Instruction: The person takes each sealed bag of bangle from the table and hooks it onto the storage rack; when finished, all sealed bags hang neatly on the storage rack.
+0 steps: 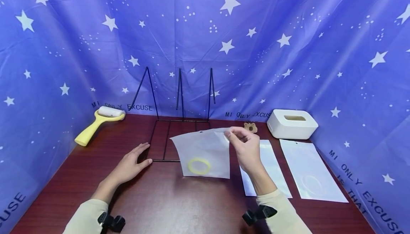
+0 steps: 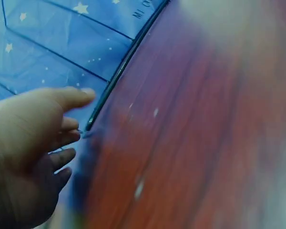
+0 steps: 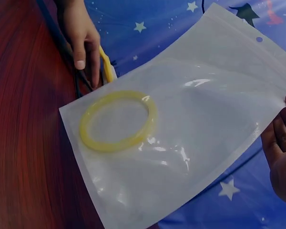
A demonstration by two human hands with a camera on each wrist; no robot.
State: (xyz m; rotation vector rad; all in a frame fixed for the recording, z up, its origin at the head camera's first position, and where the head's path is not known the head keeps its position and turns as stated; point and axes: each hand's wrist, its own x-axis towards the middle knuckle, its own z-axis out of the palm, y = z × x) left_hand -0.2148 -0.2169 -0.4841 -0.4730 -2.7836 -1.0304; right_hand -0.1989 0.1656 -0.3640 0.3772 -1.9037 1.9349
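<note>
My right hand (image 1: pixel 247 149) pinches the upper right corner of a translucent zip bag (image 1: pixel 208 148) and holds it up over the table. Through the film shows a yellow ring (image 3: pixel 83 129), lying near the bag's bottom end; a small hanging hole sits in the opposite end. My left hand (image 1: pixel 132 163) rests at the left front corner of a black wire rack (image 1: pixel 164 145), its fingers extended and thumb near the front bar. The rack has three upright pointed loops at its back, and the bag hides part of its right front side.
Two more flat bags, a near one (image 1: pixel 270 166) and a far one (image 1: pixel 312 171), lie on the right. Behind them stand a white tissue box (image 1: pixel 285 129) and a small brown bear-shaped piece (image 1: pixel 251 127). A yellow-handled lint roller (image 1: pixel 93 129) lies back left. Starry curtains (image 1: pixel 198 31) enclose the table.
</note>
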